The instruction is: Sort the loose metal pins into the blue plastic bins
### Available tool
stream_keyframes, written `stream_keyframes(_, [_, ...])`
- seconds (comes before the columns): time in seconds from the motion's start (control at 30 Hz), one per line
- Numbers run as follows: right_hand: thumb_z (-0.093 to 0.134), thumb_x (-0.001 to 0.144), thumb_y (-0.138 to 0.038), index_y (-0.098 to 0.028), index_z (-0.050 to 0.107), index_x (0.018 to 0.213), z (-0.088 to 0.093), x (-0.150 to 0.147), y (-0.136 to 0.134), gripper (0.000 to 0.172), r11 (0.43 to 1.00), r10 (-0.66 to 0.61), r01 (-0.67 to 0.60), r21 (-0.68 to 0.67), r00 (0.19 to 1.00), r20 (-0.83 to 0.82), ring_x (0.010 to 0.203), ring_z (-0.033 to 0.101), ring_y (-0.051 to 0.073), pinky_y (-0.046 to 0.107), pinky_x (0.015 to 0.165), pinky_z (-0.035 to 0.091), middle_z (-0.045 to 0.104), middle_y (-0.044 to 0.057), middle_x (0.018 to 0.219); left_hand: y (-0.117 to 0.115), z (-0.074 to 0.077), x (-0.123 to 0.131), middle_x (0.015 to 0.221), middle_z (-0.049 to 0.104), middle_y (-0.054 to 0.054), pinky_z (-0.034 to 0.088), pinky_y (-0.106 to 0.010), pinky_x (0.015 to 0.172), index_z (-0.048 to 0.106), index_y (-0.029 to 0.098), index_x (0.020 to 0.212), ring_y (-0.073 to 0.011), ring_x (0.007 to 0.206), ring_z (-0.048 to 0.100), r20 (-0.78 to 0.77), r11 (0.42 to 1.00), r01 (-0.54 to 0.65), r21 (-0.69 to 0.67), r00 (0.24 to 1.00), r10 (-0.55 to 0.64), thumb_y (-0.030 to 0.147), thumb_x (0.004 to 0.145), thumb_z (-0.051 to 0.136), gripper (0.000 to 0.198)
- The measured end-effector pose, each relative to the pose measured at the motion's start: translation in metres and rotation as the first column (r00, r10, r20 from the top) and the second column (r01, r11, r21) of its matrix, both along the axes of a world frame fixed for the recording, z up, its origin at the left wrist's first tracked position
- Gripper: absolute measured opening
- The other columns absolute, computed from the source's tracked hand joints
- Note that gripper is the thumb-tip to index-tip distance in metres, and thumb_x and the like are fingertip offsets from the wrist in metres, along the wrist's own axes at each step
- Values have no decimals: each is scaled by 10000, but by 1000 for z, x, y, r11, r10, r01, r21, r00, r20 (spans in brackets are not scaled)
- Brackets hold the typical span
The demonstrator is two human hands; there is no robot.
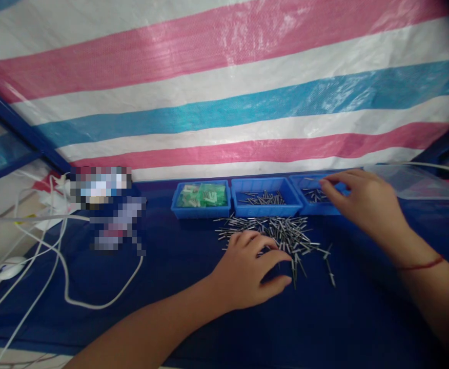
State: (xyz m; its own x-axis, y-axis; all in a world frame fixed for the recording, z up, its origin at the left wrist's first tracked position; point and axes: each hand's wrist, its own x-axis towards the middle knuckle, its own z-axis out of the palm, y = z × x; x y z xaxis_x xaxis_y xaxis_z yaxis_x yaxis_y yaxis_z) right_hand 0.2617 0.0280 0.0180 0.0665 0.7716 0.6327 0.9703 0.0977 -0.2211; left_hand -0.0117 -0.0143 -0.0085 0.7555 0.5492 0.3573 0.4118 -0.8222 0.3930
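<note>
Centrally, the left hand (253, 269) rests open on the pin pile (286, 230); further right, the right hand (359, 202) reaches over the rightmost bin (317, 209), grip unclear.

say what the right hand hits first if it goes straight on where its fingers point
Probably the pins in the rightmost blue tray, just ahead of its fingers; depth is unclear.

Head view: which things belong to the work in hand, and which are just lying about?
In use: loose pile of small metal pins, touched by left hand; right-most blue plastic tray, at right hand; middle blue plastic tray of pins.
Lying about: blue plastic tray of green packets; white cables; clear plastic bag.
</note>
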Motion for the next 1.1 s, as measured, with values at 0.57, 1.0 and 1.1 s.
stream_keyframes(0.57, [563, 777, -619, -191, 611, 1214, -55, -16, -142, 614, 894, -47, 22, -448, 998, -44, 1036, 628, 304, 414, 854, 538, 615, 125, 1217, 5, 1, -3, 877, 617, -33, 378, -344, 761, 613, 201, 899, -199, 853, 506, -97, 999, -29, 38, 995, 32, 260, 884, 528, 105])
stream_keyframes(1.0, [526, 839, -291, -206, 644, 736, -39, -41, -115, 178, 916, 25, -13, -401, 999, 25, 670, 635, 221, 343, 589, 478, 659, 55, 760, 10, 2, -6, 820, 659, -28, 366, -334, 731, 658, 198, 859, -190, 827, 541, -82, 996, -64, 63, 994, 69, 261, 900, 508, 168])
stream_keyframes(1.1, [532, 840, -322, -221, 651, 806, -16, -47, -108, 160, 898, 100, -150, -414, 985, -140, 598, 622, 191, 312, 544, 456, 662, 25, 708, 16, 5, -8, 777, 677, -18, 365, -324, 715, 663, 194, 813, -176, 782, 555, 8, 993, -100, 61, 995, 100, 240, 899, 506, 185])
